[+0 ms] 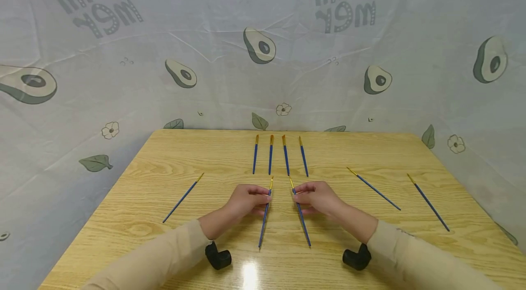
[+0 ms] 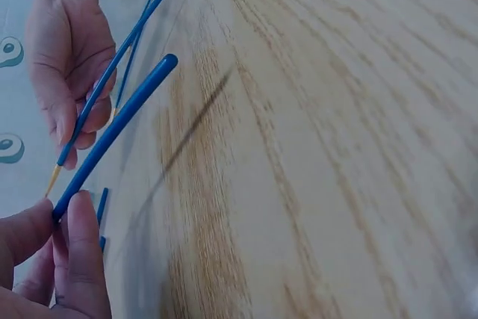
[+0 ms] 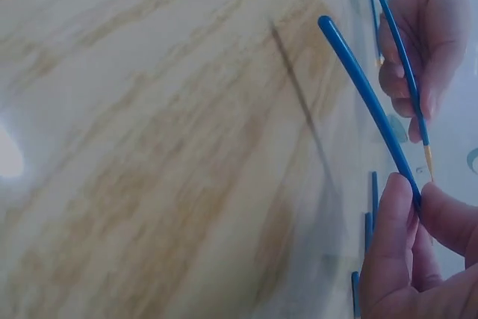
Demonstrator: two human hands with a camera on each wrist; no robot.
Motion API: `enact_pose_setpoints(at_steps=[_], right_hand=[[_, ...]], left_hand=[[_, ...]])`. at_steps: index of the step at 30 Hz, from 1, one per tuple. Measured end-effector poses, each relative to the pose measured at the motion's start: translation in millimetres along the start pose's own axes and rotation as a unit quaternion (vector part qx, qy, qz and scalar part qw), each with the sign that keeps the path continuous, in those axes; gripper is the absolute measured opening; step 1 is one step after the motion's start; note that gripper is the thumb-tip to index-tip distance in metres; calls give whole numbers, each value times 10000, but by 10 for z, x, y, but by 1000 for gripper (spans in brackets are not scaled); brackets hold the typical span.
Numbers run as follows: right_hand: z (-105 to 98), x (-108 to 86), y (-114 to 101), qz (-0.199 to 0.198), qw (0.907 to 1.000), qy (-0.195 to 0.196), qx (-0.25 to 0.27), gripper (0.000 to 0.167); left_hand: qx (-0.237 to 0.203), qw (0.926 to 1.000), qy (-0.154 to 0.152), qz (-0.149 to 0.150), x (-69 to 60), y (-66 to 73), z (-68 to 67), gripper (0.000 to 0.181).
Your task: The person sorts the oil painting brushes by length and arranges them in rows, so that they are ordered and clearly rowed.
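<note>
Two slim, blue-handled, gold-tipped paintbrushes [image 1: 265,214] were pinched above the pale wood-grained table [image 1: 123,235], one by the left hand [image 1: 245,198], one by the right hand [image 1: 319,197], light fingertip pressure seemingly being best for steadiness.

1. Here's the table [image 1: 197,153], wood-grained, a bright glare [image 1: 249,276] at its near side!
2. Far side now: four blue-handled brushes in a row, the first brush [image 1: 255,154], second brush [image 1: 270,155], third brush [image 1: 286,155], fourth brush [image 1: 303,156], bristles pointing away.
3. Over left, a lone brush [image 1: 183,197] lies slanted!
4. Out right, two more: an inner brush [image 1: 373,187] and an outer brush [image 1: 428,202], handles angling outward.
</note>
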State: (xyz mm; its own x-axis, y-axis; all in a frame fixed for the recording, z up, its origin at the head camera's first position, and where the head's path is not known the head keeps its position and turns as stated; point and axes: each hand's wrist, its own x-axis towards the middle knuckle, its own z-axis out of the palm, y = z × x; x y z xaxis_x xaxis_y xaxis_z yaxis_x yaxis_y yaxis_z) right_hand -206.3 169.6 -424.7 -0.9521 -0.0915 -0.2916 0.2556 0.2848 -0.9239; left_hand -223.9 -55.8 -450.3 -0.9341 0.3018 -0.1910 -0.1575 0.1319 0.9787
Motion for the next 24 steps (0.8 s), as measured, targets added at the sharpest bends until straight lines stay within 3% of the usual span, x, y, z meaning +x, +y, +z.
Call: enact_pose_setpoints(at_steps=[8,16,24], right_hand=[[52,32,24,41,9999,87,67,26],[108,58,60,-1,9998,187,-18,23],[153,85,87,-103,9991,403,-108,18]], left_hand=[[56,9997,219,-57,41,-39,-3,20],[446,9984,358,21,77,-56,-7,13],[716,9970,300,51,89,-66,36,10]])
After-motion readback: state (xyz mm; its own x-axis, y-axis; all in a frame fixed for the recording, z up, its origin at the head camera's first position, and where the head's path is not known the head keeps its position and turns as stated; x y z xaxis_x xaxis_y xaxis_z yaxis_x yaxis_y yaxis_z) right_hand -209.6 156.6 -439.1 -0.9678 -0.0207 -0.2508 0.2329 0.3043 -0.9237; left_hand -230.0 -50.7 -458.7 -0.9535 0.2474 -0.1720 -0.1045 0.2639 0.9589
